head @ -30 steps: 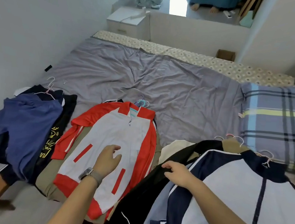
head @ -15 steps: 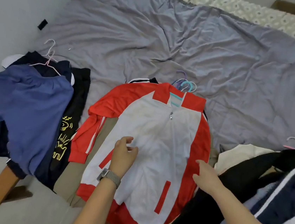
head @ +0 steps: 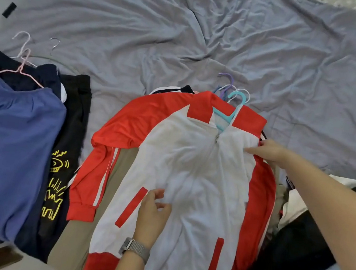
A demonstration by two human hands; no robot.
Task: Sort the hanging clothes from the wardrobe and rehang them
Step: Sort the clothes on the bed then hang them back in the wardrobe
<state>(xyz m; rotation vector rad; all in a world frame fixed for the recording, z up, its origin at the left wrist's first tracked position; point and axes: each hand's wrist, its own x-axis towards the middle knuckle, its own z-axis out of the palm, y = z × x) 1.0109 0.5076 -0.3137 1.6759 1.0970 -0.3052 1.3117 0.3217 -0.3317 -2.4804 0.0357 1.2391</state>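
A red-and-white jacket (head: 191, 180) on a teal hanger (head: 231, 109) is spread at centre frame on the bed (head: 184, 35). Its front is pinched by the left hand (head: 152, 212) and its shoulder by the right hand (head: 268, 153). If lifted unevenly, the stacked hangers behind could be snagged.

Grey bed sheet (head: 205, 38) under red-white jacket (head: 200, 181), blue garment (head: 11, 149).

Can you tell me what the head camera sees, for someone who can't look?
A red and white jacket on a teal hanger lies on a grey bed sheet, with the left hand and right hand on it. Blue and black clothes lie beside it.
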